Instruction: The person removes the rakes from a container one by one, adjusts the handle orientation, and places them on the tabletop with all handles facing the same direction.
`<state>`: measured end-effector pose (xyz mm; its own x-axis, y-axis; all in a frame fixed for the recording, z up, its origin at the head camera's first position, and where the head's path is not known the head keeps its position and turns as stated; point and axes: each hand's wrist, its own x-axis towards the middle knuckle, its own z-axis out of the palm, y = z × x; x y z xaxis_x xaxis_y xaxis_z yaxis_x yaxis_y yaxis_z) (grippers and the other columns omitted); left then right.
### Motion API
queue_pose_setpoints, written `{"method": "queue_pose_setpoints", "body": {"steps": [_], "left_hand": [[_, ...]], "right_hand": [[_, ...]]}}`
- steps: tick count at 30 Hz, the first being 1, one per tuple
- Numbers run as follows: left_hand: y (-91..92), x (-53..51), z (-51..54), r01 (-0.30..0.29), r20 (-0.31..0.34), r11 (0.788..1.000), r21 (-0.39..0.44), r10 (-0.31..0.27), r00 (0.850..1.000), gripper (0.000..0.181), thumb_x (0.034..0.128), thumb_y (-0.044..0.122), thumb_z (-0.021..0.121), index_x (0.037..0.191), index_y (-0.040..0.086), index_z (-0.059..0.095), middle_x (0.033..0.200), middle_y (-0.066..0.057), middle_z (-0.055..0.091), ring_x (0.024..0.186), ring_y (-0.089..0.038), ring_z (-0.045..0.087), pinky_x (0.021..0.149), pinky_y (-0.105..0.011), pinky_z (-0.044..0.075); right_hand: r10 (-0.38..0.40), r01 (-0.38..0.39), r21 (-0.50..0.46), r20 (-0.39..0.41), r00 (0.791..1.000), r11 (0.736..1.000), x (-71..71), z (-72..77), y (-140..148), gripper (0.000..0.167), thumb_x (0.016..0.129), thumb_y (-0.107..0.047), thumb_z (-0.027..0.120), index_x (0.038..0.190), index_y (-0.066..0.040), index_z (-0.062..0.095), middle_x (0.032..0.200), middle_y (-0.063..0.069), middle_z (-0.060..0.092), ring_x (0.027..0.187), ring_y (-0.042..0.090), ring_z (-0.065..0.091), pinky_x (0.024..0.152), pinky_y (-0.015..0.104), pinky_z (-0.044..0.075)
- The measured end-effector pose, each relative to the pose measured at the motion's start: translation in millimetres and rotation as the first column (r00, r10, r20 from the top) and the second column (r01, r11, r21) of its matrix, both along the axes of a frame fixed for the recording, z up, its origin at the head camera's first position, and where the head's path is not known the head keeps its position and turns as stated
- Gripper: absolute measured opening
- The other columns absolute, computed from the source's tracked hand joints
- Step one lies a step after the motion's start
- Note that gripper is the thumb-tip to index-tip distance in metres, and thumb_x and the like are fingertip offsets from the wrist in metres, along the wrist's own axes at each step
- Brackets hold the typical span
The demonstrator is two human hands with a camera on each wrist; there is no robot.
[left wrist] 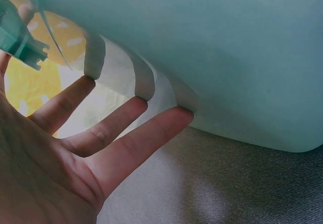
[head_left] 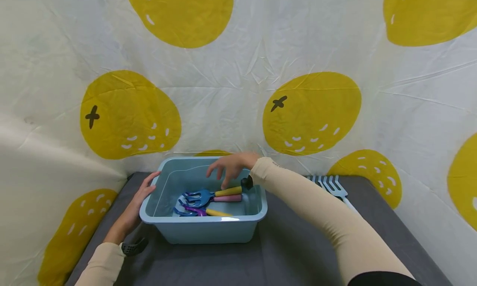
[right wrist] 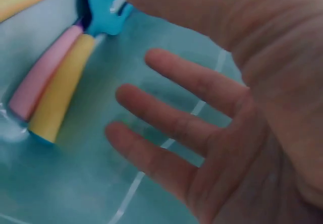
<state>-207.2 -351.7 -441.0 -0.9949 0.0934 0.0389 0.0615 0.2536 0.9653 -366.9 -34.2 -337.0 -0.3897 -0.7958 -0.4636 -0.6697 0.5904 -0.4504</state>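
A light blue plastic bin [head_left: 203, 219] stands on the dark grey tabletop. Inside lie several small garden hand forks: a blue one [head_left: 201, 198] with a yellow handle, a pink handle [head_left: 228, 198] beside it, and a purple head [head_left: 195, 210] near the front wall. My left hand [head_left: 136, 203] rests against the bin's left side; its straight fingertips touch the wall in the left wrist view. Over the bin's right half hovers my right hand [head_left: 232, 166], fingers spread and holding nothing. In the right wrist view the yellow handle [right wrist: 63, 90] lies apart from its fingers.
Light blue forks [head_left: 334, 186] lie on the table right of the bin, partly hidden by my right sleeve [head_left: 316, 207]. A white curtain [head_left: 223, 116] with yellow fruit shapes hangs behind the table [head_left: 201, 263]. A teal piece [left wrist: 20, 37] shows in the left wrist view, its kind unclear.
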Motion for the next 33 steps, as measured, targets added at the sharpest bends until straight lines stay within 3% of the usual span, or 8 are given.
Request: {"method": "queue_pose_setpoints", "body": {"steps": [6,12,18,25,29,33], "left_hand": [[-0.7,0.8,-0.5,0.0,-0.011,1.0,-0.001,0.0,1.0,0.059,0.11,0.046,0.031,0.164,0.032,0.012,0.169,-0.014,0.001,0.142,-0.048,0.022,0.11,-0.075,0.024],[-0.5,1.8,1.9,-0.005,-0.022,1.0,0.01,0.005,1.0,0.059,0.1103,0.044,0.032,0.164,0.03,0.013,0.169,-0.014,0.002,0.142,-0.047,0.022,0.111,-0.075,0.024],[0.3,1.8,1.8,0.001,-0.022,1.0,0.006,-0.001,1.0,0.059,0.1104,0.043,0.032,0.164,0.029,0.014,0.169,-0.014,0.003,0.142,-0.046,0.023,0.11,-0.074,0.025],[-0.5,1.6,-0.9,-0.008,-0.004,1.0,-0.005,0.008,1.0,0.059,0.1099,0.046,0.032,0.164,0.032,0.014,0.169,-0.013,0.002,0.143,-0.047,0.022,0.11,-0.075,0.025],[-0.8,1.8,-1.4,-0.007,0.004,1.0,0.001,0.007,1.0,0.059,0.1097,0.047,0.032,0.164,0.034,0.014,0.169,-0.012,0.002,0.142,-0.047,0.024,0.11,-0.074,0.027],[-0.4,1.7,-1.5,-0.009,0.008,1.0,0.003,0.009,1.0,0.059,0.1089,0.048,0.034,0.163,0.035,0.014,0.169,-0.012,0.002,0.142,-0.046,0.024,0.11,-0.073,0.028]], "right_hand": [[0.033,-0.026,0.074,-0.1,0.994,0.997,-1.7,-29.7,-7,0.066,0.091,-0.024,0.081,0.15,-0.029,0.05,0.135,0.007,0.062,0.12,0.022,0.058,0.1,0.04,0.051],[-0.017,0.031,0.157,-0.087,0.996,0.987,-2.7,-47.8,-14,0.07,0.086,-0.024,0.084,0.148,-0.036,0.052,0.131,0.001,0.065,0.112,0.018,0.059,0.101,0.046,0.049],[-0.05,0.079,0.215,-0.137,0.989,0.973,2.0,-55.0,-18,0.067,0.085,-0.022,0.085,0.143,-0.039,0.056,0.13,-0.002,0.066,0.112,0.019,0.056,0.1,0.047,0.047],[-0.008,0.074,0.26,-0.246,0.969,0.963,1.8,-65.7,-18,0.057,0.085,-0.012,0.082,0.133,-0.038,0.064,0.118,-0.007,0.065,0.104,0.017,0.056,0.088,0.04,0.052],[-0.017,0.083,0.259,-0.249,0.968,0.962,0.1,-68.9,-19,0.056,0.085,-0.009,0.081,0.13,-0.038,0.066,0.112,-0.008,0.064,0.103,0.017,0.055,0.088,0.04,0.05],[-0.034,0.108,0.26,-0.276,0.96,0.96,2.3,-69.5,-19,0.053,0.085,-0.009,0.081,0.125,-0.041,0.066,0.106,-0.009,0.062,0.1,0.018,0.055,0.08,0.037,0.051]]}}
